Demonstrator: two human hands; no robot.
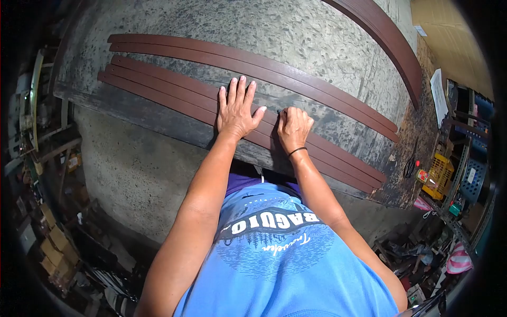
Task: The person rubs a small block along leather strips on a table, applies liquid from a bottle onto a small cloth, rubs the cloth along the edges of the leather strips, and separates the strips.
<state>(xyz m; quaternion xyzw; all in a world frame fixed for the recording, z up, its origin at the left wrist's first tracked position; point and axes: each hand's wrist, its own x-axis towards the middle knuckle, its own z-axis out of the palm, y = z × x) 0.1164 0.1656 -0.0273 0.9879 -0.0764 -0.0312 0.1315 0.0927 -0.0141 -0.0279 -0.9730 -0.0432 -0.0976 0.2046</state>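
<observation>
Long reddish-brown strips (174, 89) lie side by side near the table's front edge. My left hand (237, 108) rests flat on them, fingers spread and pointing away from me. Just to its right, my right hand (294, 126) is closed over the same strips. A small dark tip shows at its thumb and index finger; the rest of what it holds is hidden. Beyond both hands lies another pair of brown strips (253, 64), touching along their length and slightly curved.
The grey, scuffed table (211, 24) carries a wide curved brown piece (391, 39) at the far right. A yellow basket (438, 176) and a blue basket (471, 177) stand on shelving at the right. Cardboard boxes (59, 243) are at the lower left.
</observation>
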